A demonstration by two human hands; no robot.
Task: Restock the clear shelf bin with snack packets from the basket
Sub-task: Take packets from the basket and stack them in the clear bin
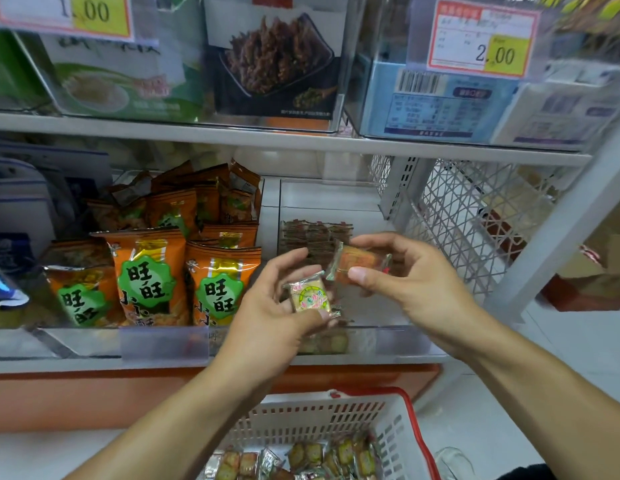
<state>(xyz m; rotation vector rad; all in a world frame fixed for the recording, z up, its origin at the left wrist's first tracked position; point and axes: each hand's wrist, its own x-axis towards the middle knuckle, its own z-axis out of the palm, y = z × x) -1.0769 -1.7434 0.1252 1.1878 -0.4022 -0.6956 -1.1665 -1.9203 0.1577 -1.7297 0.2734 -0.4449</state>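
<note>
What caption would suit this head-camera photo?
Both hands, left and right, each hold a snack packet before the clear shelf bin, basket below.

White metal shelving (288,142) with wire mesh side panel (475,216); pale tiled floor (578,358).

Basket (388,434) cut off below.

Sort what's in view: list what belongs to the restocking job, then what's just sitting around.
Part of the job:
- left hand holding a snack packet
- right hand pinching another packet
- clear shelf bin, with a row of packets at the back
- basket of packets below

Just there:
- orange snack bags in the next bin
- price tags
- boxed goods on the upper shelf
</note>
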